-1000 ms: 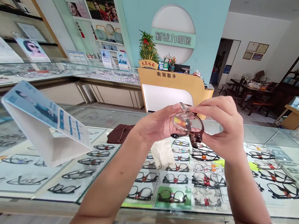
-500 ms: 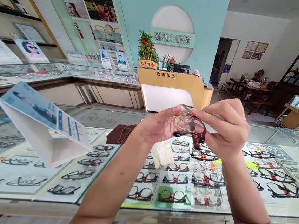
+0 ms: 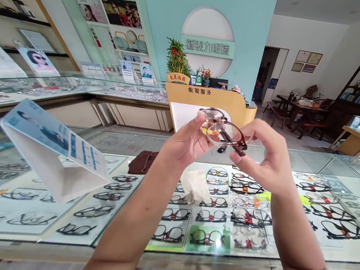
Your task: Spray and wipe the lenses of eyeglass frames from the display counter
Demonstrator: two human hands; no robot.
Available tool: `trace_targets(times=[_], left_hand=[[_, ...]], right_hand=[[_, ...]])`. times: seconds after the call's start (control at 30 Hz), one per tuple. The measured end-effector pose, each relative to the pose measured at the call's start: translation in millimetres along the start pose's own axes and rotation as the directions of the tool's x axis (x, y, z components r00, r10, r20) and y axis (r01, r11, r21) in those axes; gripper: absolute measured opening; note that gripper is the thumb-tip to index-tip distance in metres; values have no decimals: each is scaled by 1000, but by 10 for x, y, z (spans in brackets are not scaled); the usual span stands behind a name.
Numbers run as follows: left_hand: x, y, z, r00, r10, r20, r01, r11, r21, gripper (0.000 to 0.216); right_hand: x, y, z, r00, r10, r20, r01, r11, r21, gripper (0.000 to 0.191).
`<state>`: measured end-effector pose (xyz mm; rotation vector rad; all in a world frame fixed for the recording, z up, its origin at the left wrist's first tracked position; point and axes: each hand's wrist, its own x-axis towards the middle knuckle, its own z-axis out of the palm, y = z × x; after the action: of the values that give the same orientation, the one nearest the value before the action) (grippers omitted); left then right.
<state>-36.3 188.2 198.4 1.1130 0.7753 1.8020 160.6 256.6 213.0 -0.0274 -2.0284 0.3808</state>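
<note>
A pair of eyeglasses (image 3: 223, 134) with a clear and dark brown frame is held up over the glass counter, tilted, its temples folded in behind the lenses. My left hand (image 3: 185, 144) is closed on the left end of the frame, thumb at the rim. My right hand (image 3: 268, 156) pinches the dark right end near the hinge, with thumb below and fingers above. A crumpled cream cloth (image 3: 196, 185) lies on the counter below my hands. Beside my left forearm rests a brown drawstring pouch (image 3: 142, 162).
Several rows of eyeglasses (image 3: 212, 216) show inside the glass display counter (image 3: 118, 250). A folded card stand (image 3: 52, 135) rises on the left of the countertop. Farther off are a wooden cashier desk (image 3: 206, 96) and a plant (image 3: 176, 58).
The eyeglasses have risen slightly and turned so the lenses show more. My right hand has shifted from the top of the frame to its right end, fingers more spread.
</note>
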Motion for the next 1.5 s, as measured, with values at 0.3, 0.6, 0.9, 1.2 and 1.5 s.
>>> trace_targets(times=[0.3,0.6,0.9,1.2,1.5], left_hand=[[-41,48,48,866,480,-141,-453,871,188,70],[-181,21,128,951,304,-60,-284,932,223,82],[-48,-138,108,812,489,320,-571,779,259,61],[-148,-5,82,884,-61,463,-305,674,673,64],[-207,247,18,829,-489,271,-197,197,960,77]], right_hand=[[8,143,-54,961,276,5,-263,907,329,49],[-20,162,-177,967,198,-161,-191,980,56,22],[-1,124,-384,906,341,251,-389,904,176,19],[-356,139,-636,586,610,534,-808,495,320,27],[-1385,353,-957,29,993,112,-853,-34,520,7]])
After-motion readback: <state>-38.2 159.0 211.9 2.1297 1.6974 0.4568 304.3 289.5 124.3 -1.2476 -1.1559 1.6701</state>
